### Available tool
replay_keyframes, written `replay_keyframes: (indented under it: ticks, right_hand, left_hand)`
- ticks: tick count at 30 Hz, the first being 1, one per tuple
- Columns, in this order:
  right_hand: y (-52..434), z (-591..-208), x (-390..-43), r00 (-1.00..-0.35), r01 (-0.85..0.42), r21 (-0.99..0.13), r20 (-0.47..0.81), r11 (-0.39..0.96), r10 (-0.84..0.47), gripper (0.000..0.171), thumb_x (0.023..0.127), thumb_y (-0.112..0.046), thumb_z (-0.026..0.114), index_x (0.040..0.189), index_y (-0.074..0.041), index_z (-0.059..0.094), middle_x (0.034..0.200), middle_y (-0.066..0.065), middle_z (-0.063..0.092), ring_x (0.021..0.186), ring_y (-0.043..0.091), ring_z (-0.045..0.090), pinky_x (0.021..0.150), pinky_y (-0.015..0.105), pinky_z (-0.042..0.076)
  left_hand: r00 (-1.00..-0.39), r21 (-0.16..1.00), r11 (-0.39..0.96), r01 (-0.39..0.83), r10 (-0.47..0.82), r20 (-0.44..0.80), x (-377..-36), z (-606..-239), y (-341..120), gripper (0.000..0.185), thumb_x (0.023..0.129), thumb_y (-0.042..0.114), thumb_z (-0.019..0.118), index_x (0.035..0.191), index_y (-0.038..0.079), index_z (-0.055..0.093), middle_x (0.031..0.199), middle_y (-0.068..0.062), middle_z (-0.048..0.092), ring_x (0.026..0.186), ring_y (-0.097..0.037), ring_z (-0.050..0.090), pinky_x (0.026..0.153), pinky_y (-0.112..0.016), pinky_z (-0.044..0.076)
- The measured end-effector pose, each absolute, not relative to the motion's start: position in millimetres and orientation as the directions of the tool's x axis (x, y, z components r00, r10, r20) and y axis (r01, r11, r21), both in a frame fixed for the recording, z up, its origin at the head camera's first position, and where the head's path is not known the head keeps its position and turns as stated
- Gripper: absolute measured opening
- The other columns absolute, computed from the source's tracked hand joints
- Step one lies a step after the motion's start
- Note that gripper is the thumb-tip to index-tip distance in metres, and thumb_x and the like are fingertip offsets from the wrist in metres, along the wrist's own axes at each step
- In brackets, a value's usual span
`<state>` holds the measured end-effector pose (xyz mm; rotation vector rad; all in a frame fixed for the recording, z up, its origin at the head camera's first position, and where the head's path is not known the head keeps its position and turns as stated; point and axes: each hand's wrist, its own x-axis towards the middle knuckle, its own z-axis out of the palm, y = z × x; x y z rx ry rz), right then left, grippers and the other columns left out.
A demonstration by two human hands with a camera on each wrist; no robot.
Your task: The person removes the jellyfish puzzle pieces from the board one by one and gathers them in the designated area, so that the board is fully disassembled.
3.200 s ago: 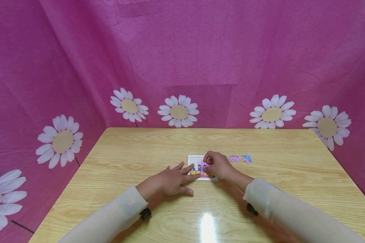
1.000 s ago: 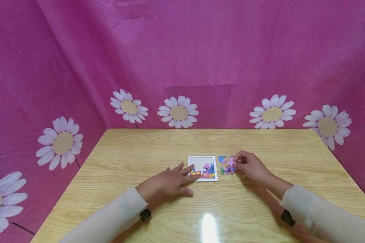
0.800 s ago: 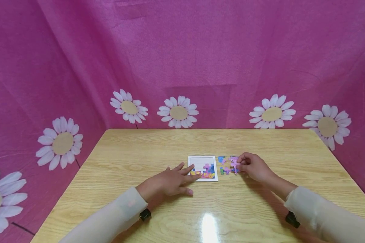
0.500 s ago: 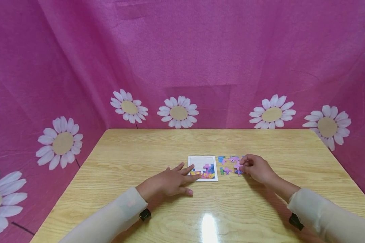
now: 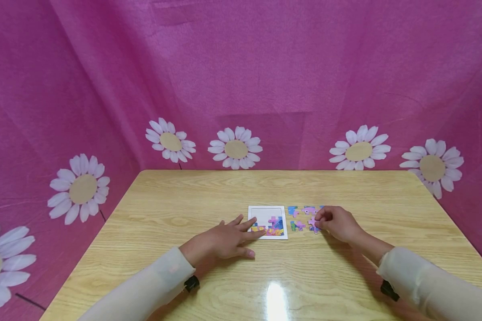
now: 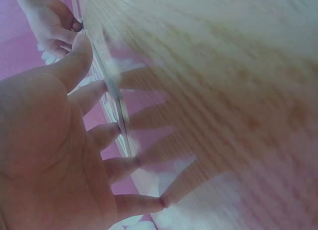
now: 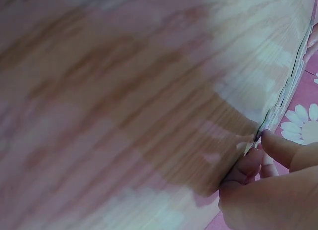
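My left hand (image 5: pixel 226 239) lies with fingers spread, its fingertips resting on the near left part of a white puzzle tray (image 5: pixel 266 207). Colourful pieces fill the tray's near strip and right side; its upper left shows bare white. To the right of the tray, my right hand (image 5: pixel 337 223) pinches a pink and blue puzzle piece (image 5: pixel 313 225) at table level. In the right wrist view the thumb (image 7: pixel 280 148) and curled fingers meet at the piece's edge, seen nearly edge-on. The left wrist view shows the left palm (image 6: pixel 44 155) and spread fingers.
Loose puzzle pieces lie between tray and right hand: a blue and pink one (image 5: pixel 293 211), a pink one with eyes (image 5: pixel 308 210) and a green and pink one (image 5: pixel 298 226). Another is partly hidden behind the right fingers. A pink flowered cloth (image 5: pixel 265 80) stands behind the wooden table (image 5: pixel 193 196).
My right hand has gone from over the tray to the loose pieces at its right. The pinched piece has since shifted right and nearer, uncovering the piece with eyes. My left hand stays put.
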<state>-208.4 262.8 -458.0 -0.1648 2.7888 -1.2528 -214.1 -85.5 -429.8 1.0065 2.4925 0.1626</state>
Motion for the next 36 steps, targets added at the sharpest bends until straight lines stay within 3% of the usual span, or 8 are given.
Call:
replay_keyframes:
  ticks: [11,19,36]
  right_hand:
    - [261.4,-459.1,-208.6,-0.991,-0.078,-0.712,-0.023,0.698,-0.134,0.005,0.093,-0.002,0.072,0.092,-0.002,0.067,0.08,0.002,0.062,0.073,0.017,0.052,0.059,0.026,0.041]
    - [261.0,-456.8,-208.4,-0.99,-0.036,-0.759,-0.061,0.651,-0.126,0.005,0.095,-0.002,0.072,0.095,0.001,0.067,0.08,0.003,0.062,0.067,0.015,0.053,0.055,0.024,0.043]
    - [254.5,-450.6,-210.5,-0.989,-0.05,-0.782,-0.046,0.622,-0.137,0.008,0.094,-0.002,0.073,0.098,0.002,0.068,0.084,0.006,0.067,0.073,0.016,0.054,0.057,0.024,0.043]
  left_hand:
    - [-0.626,0.271,0.716,0.643,0.696,-0.353,-214.3,-430.0,-86.2,0.066,0.101,0.059,0.053,0.161,0.046,0.03,0.174,0.006,0.01,0.159,-0.036,0.008,0.116,-0.074,0.02]
    - [-0.633,0.261,0.719,0.645,0.693,-0.345,-216.7,-430.8,-86.2,0.066,0.1,0.061,0.053,0.161,0.046,0.03,0.173,0.006,0.013,0.159,-0.036,0.011,0.115,-0.074,0.023]
    - [-0.643,0.25,0.721,0.646,0.69,-0.332,-219.5,-426.0,-82.9,0.057,0.104,0.056,0.049,0.158,0.044,0.038,0.172,0.003,0.022,0.157,-0.036,0.02,0.114,-0.072,0.028]
